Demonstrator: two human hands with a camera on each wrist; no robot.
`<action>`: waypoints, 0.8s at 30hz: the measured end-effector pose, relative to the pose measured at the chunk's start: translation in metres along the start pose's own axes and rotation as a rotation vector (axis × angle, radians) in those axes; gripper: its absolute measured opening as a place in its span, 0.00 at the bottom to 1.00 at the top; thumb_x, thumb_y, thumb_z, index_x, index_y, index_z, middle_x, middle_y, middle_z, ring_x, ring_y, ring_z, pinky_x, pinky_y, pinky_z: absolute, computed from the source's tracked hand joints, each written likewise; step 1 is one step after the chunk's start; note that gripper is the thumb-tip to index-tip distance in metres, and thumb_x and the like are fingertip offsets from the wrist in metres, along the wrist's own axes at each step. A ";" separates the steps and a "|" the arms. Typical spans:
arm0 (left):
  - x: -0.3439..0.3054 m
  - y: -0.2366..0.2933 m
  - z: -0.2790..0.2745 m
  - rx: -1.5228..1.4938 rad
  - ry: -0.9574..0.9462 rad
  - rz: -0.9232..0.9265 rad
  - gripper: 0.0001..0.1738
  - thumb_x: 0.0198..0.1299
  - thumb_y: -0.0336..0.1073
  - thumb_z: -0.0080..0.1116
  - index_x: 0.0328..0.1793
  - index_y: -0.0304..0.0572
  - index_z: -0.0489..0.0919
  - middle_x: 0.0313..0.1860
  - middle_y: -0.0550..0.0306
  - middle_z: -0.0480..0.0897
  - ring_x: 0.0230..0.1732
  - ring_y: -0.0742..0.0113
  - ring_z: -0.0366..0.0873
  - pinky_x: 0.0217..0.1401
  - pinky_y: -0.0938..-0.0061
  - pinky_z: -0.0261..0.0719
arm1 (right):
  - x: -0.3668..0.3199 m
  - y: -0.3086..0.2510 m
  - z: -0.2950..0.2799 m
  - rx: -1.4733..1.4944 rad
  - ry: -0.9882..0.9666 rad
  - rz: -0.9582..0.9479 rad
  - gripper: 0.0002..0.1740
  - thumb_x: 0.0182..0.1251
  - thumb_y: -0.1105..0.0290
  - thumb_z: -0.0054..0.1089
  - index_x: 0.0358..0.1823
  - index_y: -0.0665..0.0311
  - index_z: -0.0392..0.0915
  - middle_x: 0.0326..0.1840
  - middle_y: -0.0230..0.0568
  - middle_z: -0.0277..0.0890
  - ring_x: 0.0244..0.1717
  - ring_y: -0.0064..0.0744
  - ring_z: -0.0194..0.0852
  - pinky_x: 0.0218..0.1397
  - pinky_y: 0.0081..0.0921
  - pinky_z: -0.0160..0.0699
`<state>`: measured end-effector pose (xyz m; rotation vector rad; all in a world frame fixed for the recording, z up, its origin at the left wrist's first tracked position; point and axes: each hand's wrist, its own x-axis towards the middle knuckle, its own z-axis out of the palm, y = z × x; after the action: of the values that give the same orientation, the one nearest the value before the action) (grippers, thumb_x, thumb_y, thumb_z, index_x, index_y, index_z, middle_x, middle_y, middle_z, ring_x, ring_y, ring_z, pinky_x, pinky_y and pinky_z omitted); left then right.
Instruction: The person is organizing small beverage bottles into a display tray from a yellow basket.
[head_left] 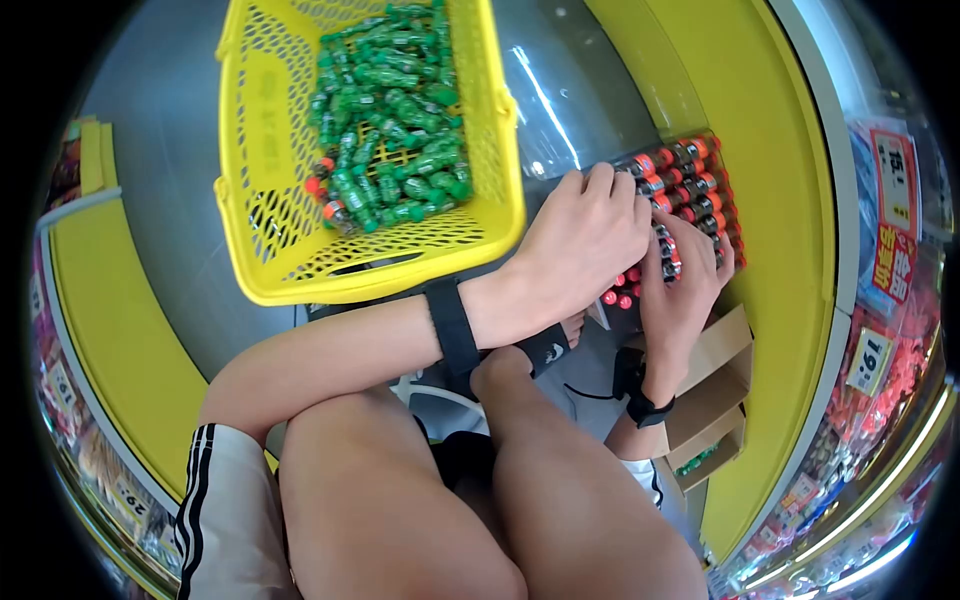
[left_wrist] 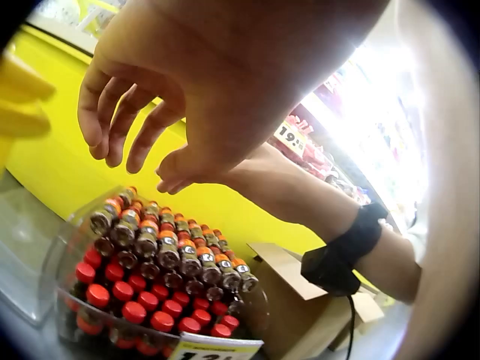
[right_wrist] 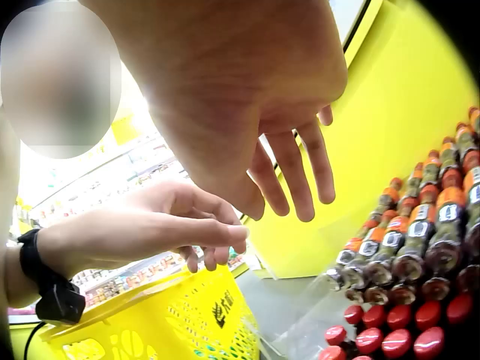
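Note:
In the head view, my left hand (head_left: 590, 235) and right hand (head_left: 685, 290) hover close together by rows of small dark bottles (head_left: 700, 190) with red and orange caps and labels. The left wrist view shows my left hand (left_wrist: 202, 82) above the bottles (left_wrist: 169, 251), fingers loosely bent, holding nothing. Red caps face outward on the lower rows, in a clear container (left_wrist: 262, 311). My right hand (right_wrist: 247, 97) hangs above and left of the bottles (right_wrist: 420, 232) in the right wrist view, its fingers apart and empty. My left hand (right_wrist: 150, 225) appears beside it.
A yellow basket (head_left: 370, 280) with many green bottles (head_left: 400, 100) and a few red-capped ones stands at the left. An open cardboard box (head_left: 715, 350) is beside the yellow shelf base (head_left: 790, 200) on the right. Price-tagged goods line the outer shelves.

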<state>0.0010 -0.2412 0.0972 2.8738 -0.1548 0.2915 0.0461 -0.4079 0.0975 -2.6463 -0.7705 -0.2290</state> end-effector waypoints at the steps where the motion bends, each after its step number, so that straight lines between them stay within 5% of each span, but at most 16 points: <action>1: -0.003 -0.007 -0.006 0.008 0.000 -0.013 0.10 0.57 0.34 0.70 0.41 0.39 0.83 0.39 0.54 0.81 0.46 0.57 0.82 0.45 0.66 0.82 | 0.006 -0.012 0.000 0.030 0.007 -0.046 0.10 0.75 0.69 0.73 0.55 0.57 0.90 0.52 0.34 0.92 0.60 0.34 0.87 0.87 0.48 0.57; 9: -0.034 -0.067 -0.032 -0.097 0.100 -0.170 0.11 0.57 0.31 0.71 0.43 0.32 0.86 0.42 0.46 0.85 0.48 0.51 0.88 0.46 0.62 0.93 | 0.049 -0.079 0.007 0.193 -0.071 -0.266 0.09 0.73 0.72 0.73 0.53 0.60 0.91 0.41 0.39 0.90 0.48 0.40 0.87 0.77 0.46 0.69; 15: -0.057 -0.105 -0.035 -0.054 0.059 -0.341 0.13 0.55 0.35 0.73 0.44 0.34 0.88 0.42 0.45 0.88 0.50 0.52 0.88 0.43 0.61 0.92 | 0.087 -0.125 0.027 0.220 -0.175 -0.456 0.08 0.71 0.71 0.72 0.48 0.62 0.89 0.37 0.44 0.89 0.42 0.47 0.87 0.58 0.43 0.81; 16: -0.061 -0.113 -0.038 -0.119 0.013 -0.387 0.12 0.65 0.34 0.66 0.49 0.31 0.85 0.44 0.40 0.85 0.51 0.43 0.87 0.47 0.54 0.93 | 0.092 -0.132 0.030 0.211 -0.233 -0.461 0.08 0.71 0.70 0.71 0.48 0.62 0.89 0.37 0.44 0.89 0.42 0.48 0.87 0.57 0.42 0.82; 24: -0.095 -0.169 -0.047 -0.111 -0.252 -0.657 0.22 0.80 0.46 0.57 0.55 0.28 0.85 0.51 0.32 0.87 0.55 0.32 0.87 0.57 0.41 0.88 | 0.124 -0.185 0.071 0.179 -0.405 -0.572 0.11 0.70 0.65 0.72 0.46 0.64 0.86 0.36 0.49 0.89 0.43 0.57 0.91 0.49 0.52 0.88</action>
<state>-0.0782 -0.0587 0.0822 2.6518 0.6912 -0.1983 0.0524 -0.1750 0.1208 -2.2678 -1.5910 0.2314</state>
